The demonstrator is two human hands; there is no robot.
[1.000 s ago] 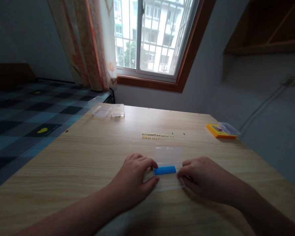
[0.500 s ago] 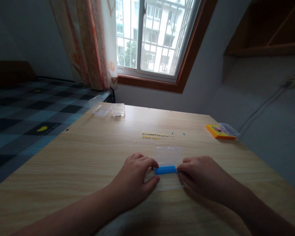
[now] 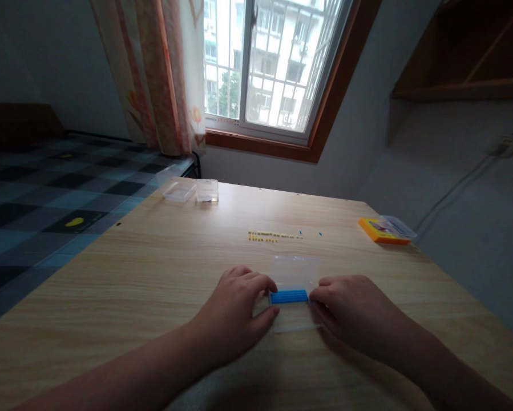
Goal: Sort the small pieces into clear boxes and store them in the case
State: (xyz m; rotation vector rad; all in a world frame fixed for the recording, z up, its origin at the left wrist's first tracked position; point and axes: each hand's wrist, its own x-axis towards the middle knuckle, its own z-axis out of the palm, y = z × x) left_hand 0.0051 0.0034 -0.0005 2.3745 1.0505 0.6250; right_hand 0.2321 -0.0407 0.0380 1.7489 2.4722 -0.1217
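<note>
blue strip (image 3: 289,297) is sitting along the open clear box (image 3: 299,328), front part showing bare; sm. yellow pcs (image 3: 262,234) & 2 blue bits (image 3: 320,234) are lying loose beyond on the surface (image 3: 110,274). l. hand (image 3: 243,302) is grasping box's l. edge; r. hand (image 3: 354,305) is pinching by its r. side, own fingers hiding whether grip's holding a pc.

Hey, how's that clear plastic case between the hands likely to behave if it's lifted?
The clear plastic case is probably light and fairly stiff, judging by its thin-looking, see-through walls. Its lid is open on the far side, so it might swing. The blue strip could slide if tilted, as it appears to fill only part of the base.
</note>
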